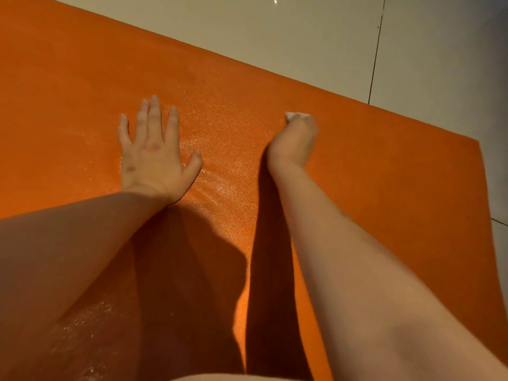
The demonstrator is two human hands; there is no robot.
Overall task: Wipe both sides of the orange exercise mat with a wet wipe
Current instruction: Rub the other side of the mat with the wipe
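My left hand [152, 149] lies flat, fingers spread, on the orange mat [357, 166] spread over the tiled floor [302, 37]. My right hand [294, 141] has its grip curled tight round a white wet wipe [297, 116], pressing it onto the mat

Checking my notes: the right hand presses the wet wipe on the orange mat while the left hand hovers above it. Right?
Not quite: the head view shows the left hand lying flat on the orange mat, not hovering. The right hand does press the wet wipe on it.
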